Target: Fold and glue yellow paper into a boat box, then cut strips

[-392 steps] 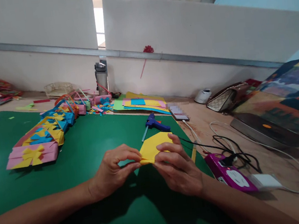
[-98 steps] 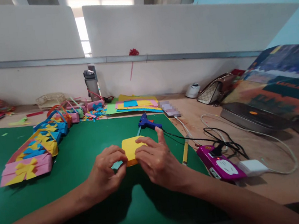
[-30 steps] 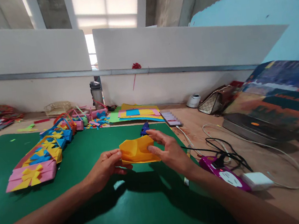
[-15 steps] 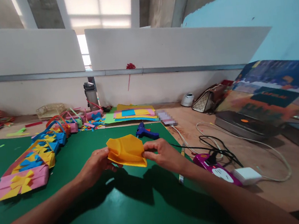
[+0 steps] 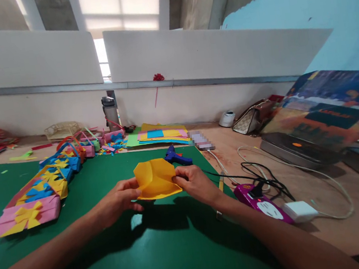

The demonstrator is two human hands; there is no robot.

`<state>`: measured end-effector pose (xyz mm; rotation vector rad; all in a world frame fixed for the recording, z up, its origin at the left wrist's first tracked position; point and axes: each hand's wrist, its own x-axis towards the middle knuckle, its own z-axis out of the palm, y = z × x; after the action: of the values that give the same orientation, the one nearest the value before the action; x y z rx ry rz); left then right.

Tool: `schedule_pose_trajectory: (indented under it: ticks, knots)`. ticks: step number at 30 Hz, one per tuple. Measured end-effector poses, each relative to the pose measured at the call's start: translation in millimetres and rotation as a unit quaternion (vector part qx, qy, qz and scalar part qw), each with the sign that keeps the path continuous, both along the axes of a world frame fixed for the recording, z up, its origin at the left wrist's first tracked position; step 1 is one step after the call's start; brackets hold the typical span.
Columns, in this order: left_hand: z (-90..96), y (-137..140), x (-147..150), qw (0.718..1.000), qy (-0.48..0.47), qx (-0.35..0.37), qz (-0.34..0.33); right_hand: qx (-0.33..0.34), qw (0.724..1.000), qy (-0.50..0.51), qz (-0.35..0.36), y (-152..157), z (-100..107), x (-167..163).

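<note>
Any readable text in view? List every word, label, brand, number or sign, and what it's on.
None reads clearly.
Illustrated panel: reddish lettering on a dark green patch, too blurred to read.
Purple power strip: small markings, too small to read.
Phone: screen pixelated, nothing legible.
Yellow folded paper: no lettering visible.

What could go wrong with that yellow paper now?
The left hand and right hand grip the yellow paper at its sides, so squeezing too hard might crease it. The glue gun lies just behind, close to the right hand. I can't tell if it's hot, but if so, brushing against it might burn.
</note>
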<state>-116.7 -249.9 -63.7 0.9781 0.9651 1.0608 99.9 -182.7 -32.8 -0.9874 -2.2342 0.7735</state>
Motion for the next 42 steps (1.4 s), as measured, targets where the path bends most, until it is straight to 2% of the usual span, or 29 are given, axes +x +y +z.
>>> schedule_pose_trajectory:
  ticks: [3, 8, 11, 15, 22, 26, 28, 30, 34, 38, 42]
  knots:
    - [1.8, 0.6, 1.6, 1.000, 0.004, -0.021, 0.004, 0.029, 1.000, -0.003, -0.008, -1.9, -0.3, -0.8]
    - [-0.5, 1.7, 4.2, 0.996, 0.051, -0.046, 0.049, 0.078, 0.997, -0.009, -0.005, -9.0, -0.1, -0.8]
    - [-2.2, 0.6, 5.2, 0.992, 0.101, -0.033, 0.062, 0.108, 0.994, -0.023, 0.001, -13.6, -1.5, -0.8]
    - [-0.7, -1.6, 6.9, 0.985, 0.155, -0.001, 0.080, 0.108, 0.994, -0.035, 0.003, -15.9, -2.2, -0.9]
    - [5.6, -5.4, 11.2, 0.948, 0.289, 0.117, 0.061, 0.006, 1.000, 0.028, 0.000, -16.4, 2.1, -1.3]
    - [5.7, -11.0, 16.3, 0.933, 0.318, 0.162, 0.049, 0.020, 1.000, 0.005, -0.010, -24.0, 1.5, -5.5]
    - [5.7, -14.0, 18.4, 0.936, 0.308, 0.165, 0.039, 0.020, 1.000, 0.020, -0.003, -26.5, 1.0, -7.2]
    - [6.3, -16.1, 19.6, 0.950, 0.258, 0.175, 0.022, 0.004, 0.998, 0.062, 0.002, -25.9, 1.0, -7.7]
    - [5.3, -15.4, 19.9, 0.963, 0.149, 0.224, 0.012, -0.064, 0.985, 0.160, -0.021, -16.7, 1.3, -6.3]
    - [-2.8, -12.0, 19.9, 0.967, 0.147, 0.205, 0.036, -0.164, 0.957, 0.239, -0.018, -8.1, -0.1, -5.8]
    - [-8.7, -12.1, 20.7, 0.962, 0.170, 0.201, 0.070, -0.196, 0.945, 0.263, -0.019, -6.6, -0.7, -6.1]
